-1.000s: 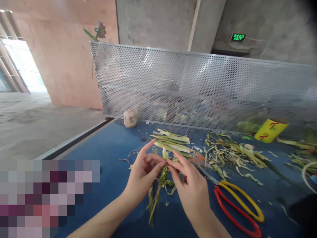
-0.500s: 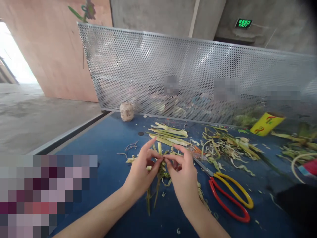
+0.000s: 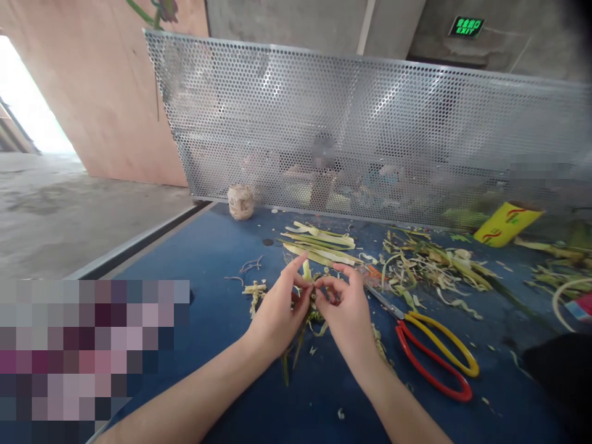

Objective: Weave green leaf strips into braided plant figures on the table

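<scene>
My left hand (image 3: 282,305) and my right hand (image 3: 345,305) meet over the blue table, fingertips pinched together. Between them is a pale green plant strip (image 3: 306,270), its top end sticking up past the fingers. Thin green ends (image 3: 285,367) hang below my left hand. Most of the strip is hidden behind the fingers. Under and behind my hands lie small green plant pieces (image 3: 317,327). Right of my right hand rest scissors (image 3: 400,316) with one yellow and one red handle, blades partly spread.
Long leaf strips (image 3: 319,242) lie beyond my hands, with shredded scraps (image 3: 435,265) to their right. A ball of twine (image 3: 241,202) and a yellow tube (image 3: 507,225) stand by the perforated metal screen (image 3: 296,123). A small knotted plant piece (image 3: 254,290) lies left.
The view has tilted slightly, so the scene sits a little higher and further right. My hands stay pinched together; the right fingers have curled in a bit more.
</scene>
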The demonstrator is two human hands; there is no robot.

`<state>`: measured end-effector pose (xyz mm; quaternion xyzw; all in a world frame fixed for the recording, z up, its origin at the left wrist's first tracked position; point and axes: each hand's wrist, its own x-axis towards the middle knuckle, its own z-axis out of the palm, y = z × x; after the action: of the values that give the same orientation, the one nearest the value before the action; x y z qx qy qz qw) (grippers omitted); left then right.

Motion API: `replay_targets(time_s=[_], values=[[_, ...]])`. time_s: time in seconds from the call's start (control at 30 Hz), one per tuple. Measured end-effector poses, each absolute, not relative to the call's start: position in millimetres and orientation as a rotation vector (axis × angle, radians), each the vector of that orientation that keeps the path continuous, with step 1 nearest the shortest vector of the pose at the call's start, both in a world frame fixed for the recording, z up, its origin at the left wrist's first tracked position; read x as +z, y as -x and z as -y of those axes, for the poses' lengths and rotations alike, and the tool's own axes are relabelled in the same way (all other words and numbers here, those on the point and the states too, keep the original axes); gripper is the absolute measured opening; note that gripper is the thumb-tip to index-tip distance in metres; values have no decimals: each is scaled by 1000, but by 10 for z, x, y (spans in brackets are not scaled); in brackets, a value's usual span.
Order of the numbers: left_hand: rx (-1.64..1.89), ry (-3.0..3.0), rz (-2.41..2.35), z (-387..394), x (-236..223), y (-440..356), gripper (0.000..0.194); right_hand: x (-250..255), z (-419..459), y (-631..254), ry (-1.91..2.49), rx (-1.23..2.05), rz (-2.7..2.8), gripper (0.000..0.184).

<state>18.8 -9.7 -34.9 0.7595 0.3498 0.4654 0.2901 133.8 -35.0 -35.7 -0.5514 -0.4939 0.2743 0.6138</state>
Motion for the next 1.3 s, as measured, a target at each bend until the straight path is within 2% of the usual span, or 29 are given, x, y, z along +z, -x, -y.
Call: replay_targets(time_s=[0.2, 0.5, 0.77, 1.3], values=[[1123, -2177, -890, 97, -342, -163, 51, -367, 320, -1502, 1196, 972, 1215, 36], [1096, -2019, -768, 109, -296, -175, 50, -299, 390, -1651, 1164, 917, 1559, 41], [1147, -1732, -726, 106, -216, -188, 53, -208, 367, -1699, 1111, 1108, 1363, 35], [1160, -1707, -709, 150, -191, -190, 47, -213, 356, -1703, 1053, 1169, 1222, 38]])
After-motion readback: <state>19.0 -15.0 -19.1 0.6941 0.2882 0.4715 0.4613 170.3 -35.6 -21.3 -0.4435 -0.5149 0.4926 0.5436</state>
